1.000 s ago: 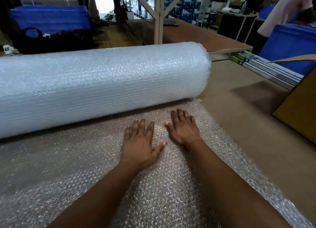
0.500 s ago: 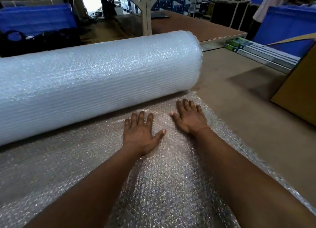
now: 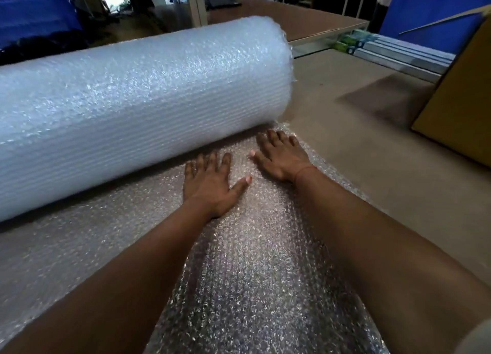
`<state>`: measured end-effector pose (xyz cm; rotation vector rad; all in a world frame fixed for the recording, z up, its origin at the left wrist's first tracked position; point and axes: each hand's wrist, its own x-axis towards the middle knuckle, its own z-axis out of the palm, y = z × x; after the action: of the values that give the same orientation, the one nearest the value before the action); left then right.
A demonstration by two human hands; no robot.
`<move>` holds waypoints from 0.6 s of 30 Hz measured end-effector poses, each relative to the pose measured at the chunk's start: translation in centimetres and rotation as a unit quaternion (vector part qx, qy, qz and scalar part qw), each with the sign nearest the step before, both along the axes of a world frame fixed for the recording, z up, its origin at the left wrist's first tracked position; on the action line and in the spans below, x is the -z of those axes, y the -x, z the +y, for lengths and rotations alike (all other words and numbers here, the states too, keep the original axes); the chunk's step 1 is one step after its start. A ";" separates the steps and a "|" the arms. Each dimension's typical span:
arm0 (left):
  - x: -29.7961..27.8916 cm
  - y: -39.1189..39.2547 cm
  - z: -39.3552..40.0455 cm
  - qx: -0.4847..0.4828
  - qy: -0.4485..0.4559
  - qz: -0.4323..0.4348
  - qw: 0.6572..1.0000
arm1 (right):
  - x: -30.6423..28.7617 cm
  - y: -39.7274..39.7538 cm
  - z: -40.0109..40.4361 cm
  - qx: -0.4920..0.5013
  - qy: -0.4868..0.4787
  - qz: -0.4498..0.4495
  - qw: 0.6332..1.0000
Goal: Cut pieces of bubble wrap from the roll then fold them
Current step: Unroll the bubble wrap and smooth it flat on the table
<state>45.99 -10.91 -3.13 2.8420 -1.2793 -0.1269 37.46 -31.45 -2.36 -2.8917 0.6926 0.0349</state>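
Both the left hand (image 3: 208,182) and right hand (image 3: 281,154), fingers flat and released, press the unrolled sheet (image 3: 252,260) just before the bubble wrap roll (image 3: 138,109). Light, soft, likely slippery; best gripped at its edge.

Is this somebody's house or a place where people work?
Probably a packing workshop or warehouse: a huge white bubble wrap roll on a wide brown worktable, a big brown cardboard box and blue plastic crates.
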 end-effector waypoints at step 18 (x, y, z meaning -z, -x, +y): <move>-1.0 10.1 2.1 0.034 0.029 0.000 0.999 | -1.4 10.4 3.5 0.007 0.005 -0.032 0.999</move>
<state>35.85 -8.81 -2.12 2.7507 -1.3558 -0.0894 27.09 -27.98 -0.96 -2.8839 0.7029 -0.0639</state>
